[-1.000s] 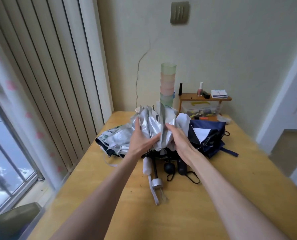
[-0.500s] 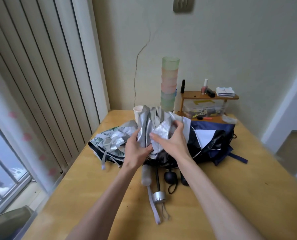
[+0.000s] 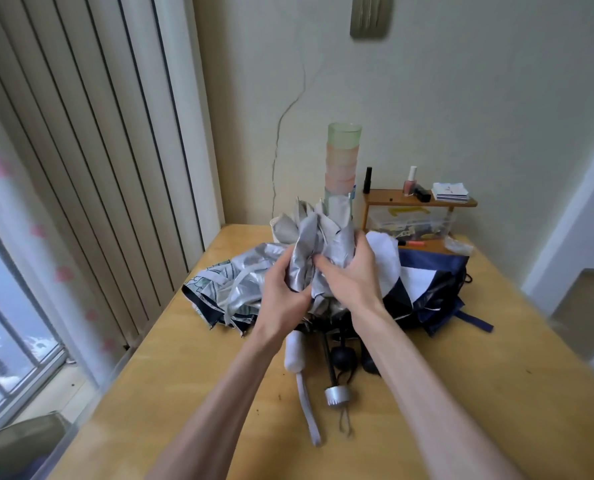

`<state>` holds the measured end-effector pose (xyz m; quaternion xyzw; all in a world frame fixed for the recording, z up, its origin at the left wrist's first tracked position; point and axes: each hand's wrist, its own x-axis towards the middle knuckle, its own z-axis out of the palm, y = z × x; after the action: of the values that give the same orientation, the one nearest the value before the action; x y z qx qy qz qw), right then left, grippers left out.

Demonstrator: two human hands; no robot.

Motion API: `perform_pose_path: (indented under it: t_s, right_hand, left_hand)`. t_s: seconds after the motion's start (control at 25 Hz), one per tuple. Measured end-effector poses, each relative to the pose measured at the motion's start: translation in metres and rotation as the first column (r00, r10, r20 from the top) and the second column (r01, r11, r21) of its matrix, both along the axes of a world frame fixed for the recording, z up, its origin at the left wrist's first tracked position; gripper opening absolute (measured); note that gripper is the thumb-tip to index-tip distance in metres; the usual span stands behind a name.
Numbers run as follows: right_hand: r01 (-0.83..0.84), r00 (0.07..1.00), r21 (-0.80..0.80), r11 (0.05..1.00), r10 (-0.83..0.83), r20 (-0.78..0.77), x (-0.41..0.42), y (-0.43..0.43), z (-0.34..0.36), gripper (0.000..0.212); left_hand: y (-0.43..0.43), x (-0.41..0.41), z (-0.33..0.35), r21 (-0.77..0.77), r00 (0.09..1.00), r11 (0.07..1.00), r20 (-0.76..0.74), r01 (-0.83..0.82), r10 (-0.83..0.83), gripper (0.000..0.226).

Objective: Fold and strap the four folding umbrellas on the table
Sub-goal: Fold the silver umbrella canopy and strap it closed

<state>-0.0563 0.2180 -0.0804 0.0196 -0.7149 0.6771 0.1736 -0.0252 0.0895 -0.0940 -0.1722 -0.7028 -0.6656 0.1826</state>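
Note:
A pile of unfolded folding umbrellas lies at the middle of the wooden table point(image 3: 496, 393). My left hand point(image 3: 281, 299) and my right hand point(image 3: 352, 282) both grip the crumpled canopy of a silver umbrella point(image 3: 318, 244), bunched upright above the pile. To the left lies a silver patterned umbrella point(image 3: 229, 285). On the right lies a navy and white umbrella point(image 3: 434, 289). Towards me stick out a white handle point(image 3: 295, 355), a black round handle point(image 3: 344, 358) and a silver-capped shaft point(image 3: 337, 396) with a grey strap point(image 3: 307, 410). How many umbrellas lie in the pile is hard to tell.
A tall stack of coloured cups point(image 3: 342, 164) stands behind the pile. A small wooden shelf point(image 3: 420, 202) with bottles and a clear box sits at the back right. Vertical blinds point(image 3: 81, 150) and a window line the left side. The table's near part is bare wood.
Both hands have gathered the silver canopy tighter, and my right hand has wrapped further around it. The view has shifted a little.

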Motion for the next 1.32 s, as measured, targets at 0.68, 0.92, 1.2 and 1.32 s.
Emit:
perform_pose_path:
  t_s: [0.68, 0.92, 1.2, 1.32]
  right_hand:
    - [-0.129, 0.991, -0.185, 0.974, 0.120, -0.060, 0.027, 0.023, 0.015, 0.044]
    - [-0.263, 0.957, -0.410, 0.873, 0.290, 0.004, 0.039, 0.021, 0.015, 0.061]
    - [-0.202, 0.979, -0.442, 0.874, 0.185, -0.083, 0.040, 0.037, 0.021, 0.071]
    - [-0.234, 0.972, -0.445, 0.864, 0.212, -0.099, 0.042, 0.036, 0.031, 0.062]
  left_hand:
    - [-0.002, 0.012, 0.010, 0.228, 0.944, 0.974, 0.323, -0.005, -0.071, 0.067]
    - [0.012, 0.031, 0.025, 0.037, 0.995, 0.999, 0.099, -0.022, 0.018, 0.086]
    - [-0.042, 0.055, 0.051, -0.087, 0.971, 0.981, 0.185, 0.172, -0.154, 0.098]
    - [-0.039, 0.063, 0.055, -0.020, 0.957, 1.000, 0.291, 0.021, -0.014, 0.120]
